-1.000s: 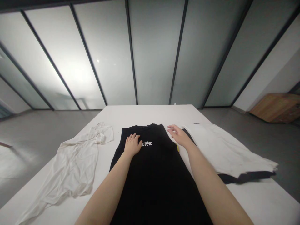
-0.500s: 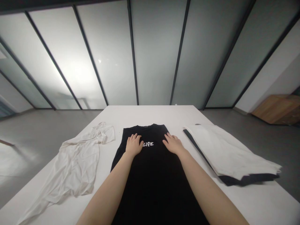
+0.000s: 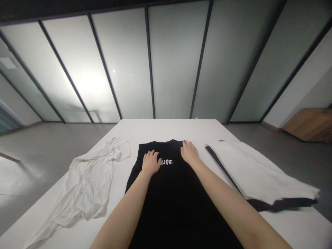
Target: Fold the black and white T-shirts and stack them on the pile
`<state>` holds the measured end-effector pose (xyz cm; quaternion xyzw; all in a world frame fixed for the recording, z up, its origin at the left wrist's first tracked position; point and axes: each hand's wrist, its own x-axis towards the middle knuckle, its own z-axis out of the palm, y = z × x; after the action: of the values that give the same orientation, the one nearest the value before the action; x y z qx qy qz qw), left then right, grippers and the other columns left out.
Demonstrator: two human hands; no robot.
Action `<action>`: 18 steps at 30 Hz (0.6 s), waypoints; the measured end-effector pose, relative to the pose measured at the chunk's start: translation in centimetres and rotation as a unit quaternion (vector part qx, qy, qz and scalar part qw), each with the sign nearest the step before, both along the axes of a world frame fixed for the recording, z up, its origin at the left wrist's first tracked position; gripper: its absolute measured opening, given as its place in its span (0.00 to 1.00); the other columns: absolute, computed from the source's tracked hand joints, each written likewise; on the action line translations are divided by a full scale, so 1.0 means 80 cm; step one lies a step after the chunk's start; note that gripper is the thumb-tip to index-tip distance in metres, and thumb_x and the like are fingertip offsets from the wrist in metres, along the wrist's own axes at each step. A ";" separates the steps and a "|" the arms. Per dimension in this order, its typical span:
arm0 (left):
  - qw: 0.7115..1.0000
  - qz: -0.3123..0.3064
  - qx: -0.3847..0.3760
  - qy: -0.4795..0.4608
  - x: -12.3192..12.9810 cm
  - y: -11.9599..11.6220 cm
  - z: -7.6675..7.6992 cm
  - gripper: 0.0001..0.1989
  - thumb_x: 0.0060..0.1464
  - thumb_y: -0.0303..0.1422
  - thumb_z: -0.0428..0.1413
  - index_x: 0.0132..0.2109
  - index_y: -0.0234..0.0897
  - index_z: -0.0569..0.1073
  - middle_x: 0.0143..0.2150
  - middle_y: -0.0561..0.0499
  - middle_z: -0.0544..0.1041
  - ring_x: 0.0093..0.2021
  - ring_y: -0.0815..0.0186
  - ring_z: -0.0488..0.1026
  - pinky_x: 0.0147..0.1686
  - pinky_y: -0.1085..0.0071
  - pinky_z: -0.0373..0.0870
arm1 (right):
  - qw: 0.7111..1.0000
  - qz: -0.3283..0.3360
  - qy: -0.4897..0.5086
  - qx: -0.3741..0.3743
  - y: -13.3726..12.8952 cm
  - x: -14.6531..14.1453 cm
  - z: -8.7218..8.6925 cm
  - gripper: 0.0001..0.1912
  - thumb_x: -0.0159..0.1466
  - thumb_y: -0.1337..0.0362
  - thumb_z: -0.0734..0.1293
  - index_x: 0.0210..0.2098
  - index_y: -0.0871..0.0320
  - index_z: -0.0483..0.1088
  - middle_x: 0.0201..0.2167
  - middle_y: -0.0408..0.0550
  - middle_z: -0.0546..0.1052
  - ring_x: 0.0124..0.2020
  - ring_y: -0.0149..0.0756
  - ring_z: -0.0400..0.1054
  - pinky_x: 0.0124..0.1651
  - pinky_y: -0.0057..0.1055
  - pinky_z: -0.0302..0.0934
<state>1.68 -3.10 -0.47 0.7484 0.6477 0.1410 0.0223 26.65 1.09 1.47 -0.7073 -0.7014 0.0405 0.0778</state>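
Observation:
A black sleeveless shirt (image 3: 168, 193) with white lettering on its chest lies flat on the white table (image 3: 166, 129), its neckline toward the far end. My left hand (image 3: 151, 163) rests on the chest, fingers apart, partly covering the lettering. At the upper right shoulder edge of the shirt, my right hand (image 3: 189, 152) lies palm down with its fingers stretched out. Neither hand holds anything.
A crumpled white garment (image 3: 90, 180) lies on the left side of the table. On the right, flat white clothing (image 3: 259, 169) is stacked over dark cloth (image 3: 287, 204). Frosted glass panels stand beyond the table, and a wooden cabinet (image 3: 308, 124) is at the far right.
My right hand has moved up toward the shirt's right shoulder edge. My left hand stays on the chest. The whole view has shifted slightly.

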 end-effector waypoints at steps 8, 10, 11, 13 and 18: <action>1.000 -0.002 -0.012 -0.007 0.000 -0.001 0.004 0.25 0.70 0.41 0.51 0.68 0.38 0.71 0.75 0.39 0.65 0.76 0.44 0.57 0.74 0.45 0.52 | 0.997 0.063 -0.009 -0.040 0.027 -0.017 -0.021 0.37 0.75 0.50 0.56 0.78 0.59 0.52 0.79 0.59 0.49 0.79 0.56 0.42 0.76 0.50 0.39; 1.000 -0.001 -0.012 -0.006 0.000 -0.001 0.004 0.25 0.70 0.41 0.51 0.68 0.38 0.71 0.75 0.39 0.65 0.76 0.44 0.56 0.74 0.45 0.52 | 0.997 0.067 -0.007 -0.038 0.036 -0.013 -0.021 0.36 0.75 0.47 0.56 0.78 0.55 0.53 0.80 0.57 0.49 0.79 0.55 0.41 0.76 0.49 0.38; 1.000 -0.001 -0.012 -0.006 0.000 -0.001 0.003 0.25 0.70 0.41 0.51 0.68 0.38 0.71 0.75 0.39 0.65 0.76 0.44 0.56 0.74 0.45 0.52 | 0.997 0.068 -0.005 -0.035 0.040 -0.011 -0.022 0.36 0.76 0.46 0.55 0.78 0.53 0.53 0.80 0.56 0.49 0.79 0.55 0.41 0.76 0.49 0.38; 1.000 0.001 -0.012 -0.006 0.000 -0.001 0.003 0.25 0.70 0.41 0.51 0.68 0.38 0.71 0.75 0.39 0.65 0.76 0.44 0.56 0.74 0.45 0.52 | 0.998 0.062 0.000 -0.026 0.045 -0.009 -0.022 0.35 0.76 0.46 0.52 0.77 0.51 0.54 0.79 0.55 0.50 0.79 0.54 0.42 0.75 0.48 0.39; 1.000 0.000 -0.013 -0.008 0.000 -0.002 0.004 0.25 0.70 0.42 0.51 0.69 0.39 0.71 0.75 0.40 0.65 0.76 0.44 0.56 0.74 0.45 0.52 | 1.000 0.020 0.011 0.009 0.045 -0.011 -0.026 0.35 0.78 0.49 0.49 0.79 0.55 0.47 0.79 0.60 0.50 0.78 0.58 0.44 0.74 0.51 0.42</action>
<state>1.67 -3.26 -0.18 0.7471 0.6491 0.1384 0.0369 25.77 4.67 -0.61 -0.6916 -0.7151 0.0440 0.0912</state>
